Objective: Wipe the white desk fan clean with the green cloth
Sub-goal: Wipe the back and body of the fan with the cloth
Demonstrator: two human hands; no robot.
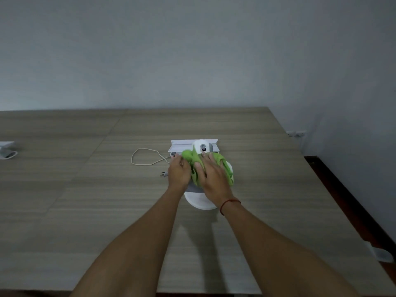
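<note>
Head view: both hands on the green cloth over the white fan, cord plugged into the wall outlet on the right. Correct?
Not quite. The head view shows the left hand and right hand on the green cloth over the white fan, but the cord is not plugged in: its plug lies loose on the table.

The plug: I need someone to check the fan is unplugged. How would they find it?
On the wooden table, look just left of the left hand steadying the white fan. The plug lies loose there, small and grey, ending a pale looped cord.
</note>
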